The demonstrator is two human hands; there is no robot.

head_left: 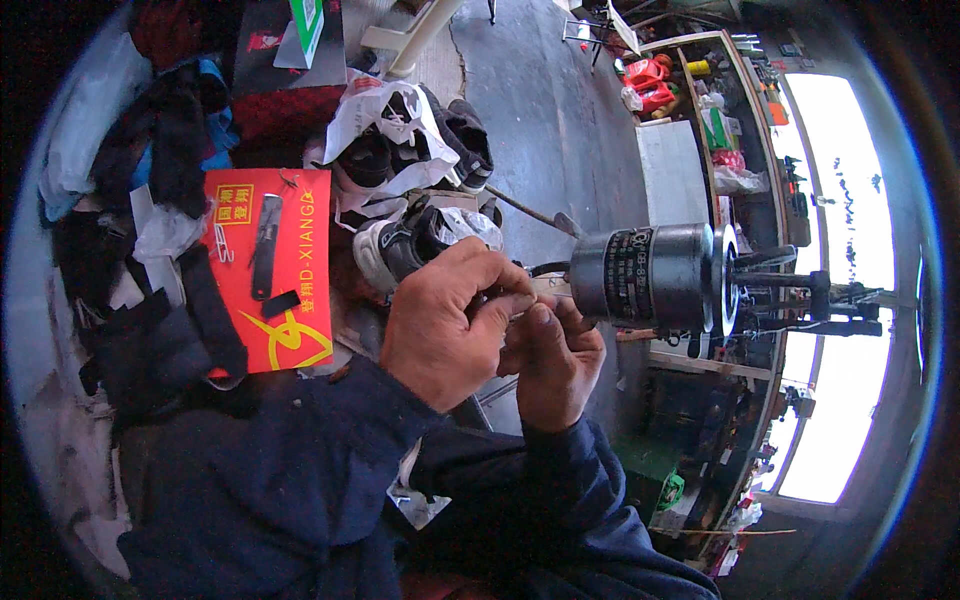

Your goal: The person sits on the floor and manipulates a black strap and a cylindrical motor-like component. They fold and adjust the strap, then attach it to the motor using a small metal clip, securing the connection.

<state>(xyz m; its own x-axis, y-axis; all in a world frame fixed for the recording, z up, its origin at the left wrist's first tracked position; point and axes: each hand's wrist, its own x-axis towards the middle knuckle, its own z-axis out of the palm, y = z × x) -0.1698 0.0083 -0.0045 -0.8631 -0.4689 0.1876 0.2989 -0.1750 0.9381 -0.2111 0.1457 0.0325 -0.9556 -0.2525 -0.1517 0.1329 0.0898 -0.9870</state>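
My left hand (447,325) and my right hand (560,360) meet in the middle of the view. Both are closed, thumbs against fingers, pinching at nearly the same spot. Whatever lies between the fingertips is too small and hidden to make out. Just beyond them is a dark metal cylinder (645,278) with a printed label band and a shiny rim. A short black cable or stem (548,268) runs from its near end toward my fingers. Metal rods (785,280) stick out from its far end.
At left lies a red box lid (315,270) with a black flat tool (266,245) and small metal pieces on it. Beside it are dark cloths (160,350) and black shoes (465,145). A white-soled sneaker (385,255) sits near my left hand. Cluttered shelves (720,130) stand right.
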